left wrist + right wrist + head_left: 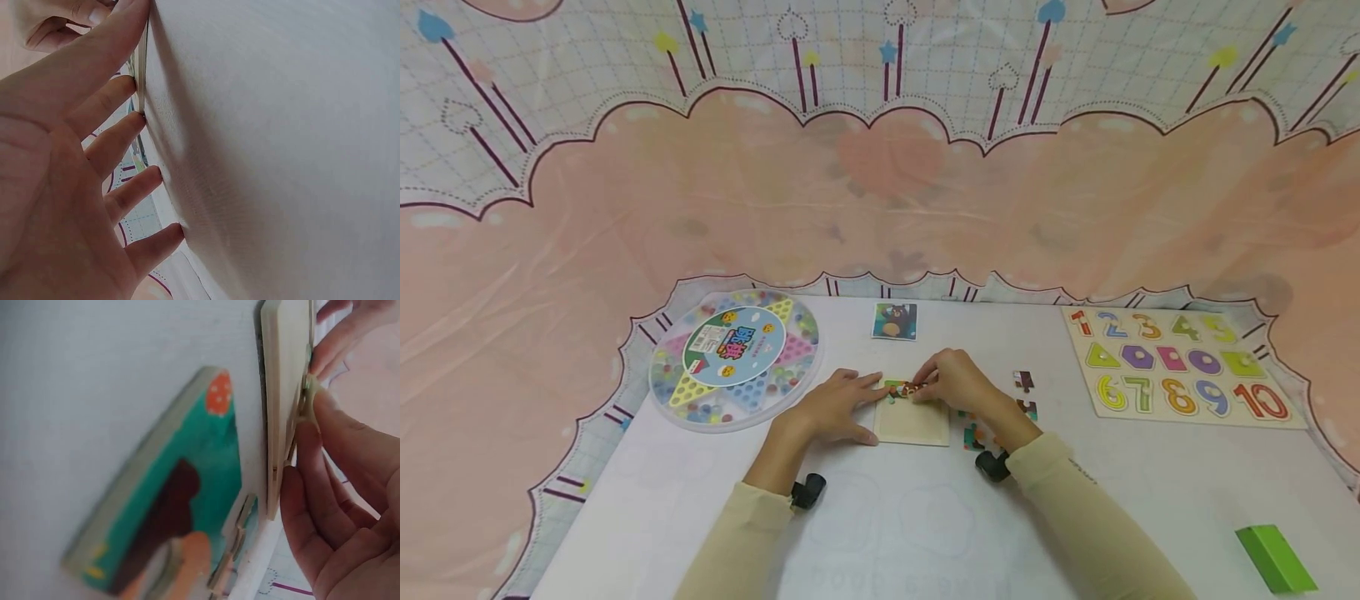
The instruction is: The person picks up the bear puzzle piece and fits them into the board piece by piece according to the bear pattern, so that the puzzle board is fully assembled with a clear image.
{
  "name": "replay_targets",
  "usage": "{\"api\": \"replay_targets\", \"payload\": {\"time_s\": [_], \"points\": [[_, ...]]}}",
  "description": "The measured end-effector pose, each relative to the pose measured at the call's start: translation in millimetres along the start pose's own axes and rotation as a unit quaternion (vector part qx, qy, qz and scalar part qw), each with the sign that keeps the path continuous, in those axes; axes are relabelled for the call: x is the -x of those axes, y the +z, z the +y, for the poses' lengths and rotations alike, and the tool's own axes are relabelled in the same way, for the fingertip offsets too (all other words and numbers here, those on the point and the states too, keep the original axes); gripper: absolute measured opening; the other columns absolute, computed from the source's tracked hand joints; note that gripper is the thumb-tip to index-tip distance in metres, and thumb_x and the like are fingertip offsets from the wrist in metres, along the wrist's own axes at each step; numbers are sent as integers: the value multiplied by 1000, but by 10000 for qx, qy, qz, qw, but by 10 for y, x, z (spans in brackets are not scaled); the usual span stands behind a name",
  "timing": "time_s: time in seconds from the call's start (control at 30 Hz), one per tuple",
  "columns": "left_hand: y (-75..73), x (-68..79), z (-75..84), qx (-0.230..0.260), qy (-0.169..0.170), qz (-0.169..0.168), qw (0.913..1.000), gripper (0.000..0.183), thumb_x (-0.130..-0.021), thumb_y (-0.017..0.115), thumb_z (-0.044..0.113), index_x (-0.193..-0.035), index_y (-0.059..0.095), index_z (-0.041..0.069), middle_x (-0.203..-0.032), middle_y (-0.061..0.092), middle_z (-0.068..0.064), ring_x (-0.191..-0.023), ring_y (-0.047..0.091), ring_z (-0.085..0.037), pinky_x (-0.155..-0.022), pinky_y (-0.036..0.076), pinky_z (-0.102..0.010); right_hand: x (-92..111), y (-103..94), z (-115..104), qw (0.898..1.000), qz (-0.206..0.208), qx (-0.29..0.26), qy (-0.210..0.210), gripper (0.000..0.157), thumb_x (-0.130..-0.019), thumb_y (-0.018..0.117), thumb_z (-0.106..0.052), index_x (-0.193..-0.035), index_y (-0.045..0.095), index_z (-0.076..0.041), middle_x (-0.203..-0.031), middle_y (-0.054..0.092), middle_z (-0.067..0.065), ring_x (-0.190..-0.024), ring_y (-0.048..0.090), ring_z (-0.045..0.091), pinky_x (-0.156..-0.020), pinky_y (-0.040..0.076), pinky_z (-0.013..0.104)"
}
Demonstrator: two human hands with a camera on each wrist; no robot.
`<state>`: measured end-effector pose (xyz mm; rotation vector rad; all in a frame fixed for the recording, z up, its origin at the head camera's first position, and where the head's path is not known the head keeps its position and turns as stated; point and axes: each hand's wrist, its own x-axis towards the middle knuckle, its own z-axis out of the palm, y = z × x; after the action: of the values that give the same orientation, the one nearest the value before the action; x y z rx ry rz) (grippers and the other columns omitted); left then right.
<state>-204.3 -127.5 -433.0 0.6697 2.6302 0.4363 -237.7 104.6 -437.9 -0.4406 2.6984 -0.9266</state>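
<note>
A pale wooden puzzle board [913, 425] lies on the white table, with colourful jigsaw pieces [895, 389] along its far edge. My left hand [835, 407] is spread at the board's left side, fingers near the far corner and thumb by the near corner. In the left wrist view its fingertips [139, 117] meet the board's edge and table. My right hand [961, 385] pinches a puzzle piece [307, 403] over the board's far part; its printed face is mostly hidden. Loose puzzle pieces [973, 437] lie right of the board, one large in the right wrist view.
Behind the board lies a bear picture card [895, 322]. A round marble game board [733, 358] is at the left, and a number puzzle board [1180, 367] at the right. A green block [1275, 558] lies near right; a patterned curtain [880, 208] hangs behind.
</note>
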Motion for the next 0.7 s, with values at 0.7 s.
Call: {"api": "replay_targets", "payload": {"time_s": [0.7], "points": [[-7, -3, -7, -9, 53, 23, 10000, 79, -80, 85, 39, -151, 51, 26, -167, 38, 0, -153, 32, -37, -120, 37, -58, -13, 12, -57, 9989, -46, 460, 95, 12, -84, 83, -15, -94, 81, -9, -102, 78, 6, -89, 63, 16, -82, 56, 32]]}}
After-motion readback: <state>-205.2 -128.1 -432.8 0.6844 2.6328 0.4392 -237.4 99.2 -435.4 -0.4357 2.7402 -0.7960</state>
